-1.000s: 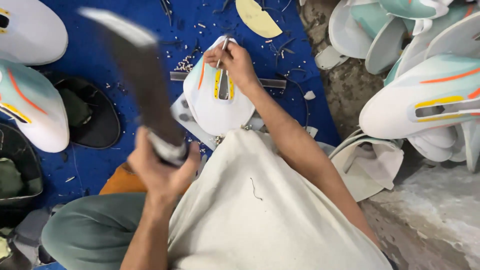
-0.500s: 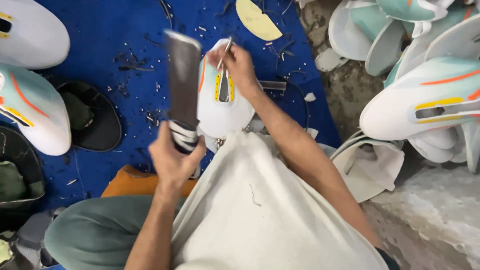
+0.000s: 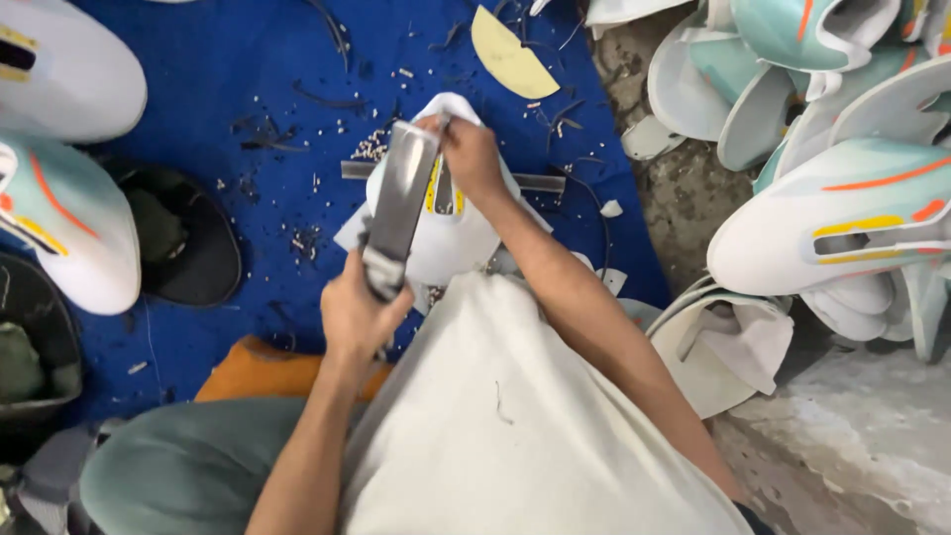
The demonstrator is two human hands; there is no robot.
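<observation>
My left hand [image 3: 357,315] grips the wrapped handle of a flat grey metal bar [image 3: 401,198], whose far end lies down on the top of a white shell-shaped piece [image 3: 466,243]. That piece has yellow and orange stripes and rests on a blue mat [image 3: 248,119]. My right hand [image 3: 474,159] pinches a small thin metal tool [image 3: 442,127] upright against the top of the white piece, just beside the bar's end.
More white, mint and orange shell pieces are stacked at right [image 3: 842,228] and at left [image 3: 69,228]. Dark helmet-like shells [image 3: 188,238] sit on the mat. A yellow half-round cutout [image 3: 510,54] and small scraps lie further out. A long metal strip [image 3: 540,183] lies under the white piece.
My left hand has swung the metal bar from raised at the left down and right onto the top of the white piece. My right hand has stayed there.
</observation>
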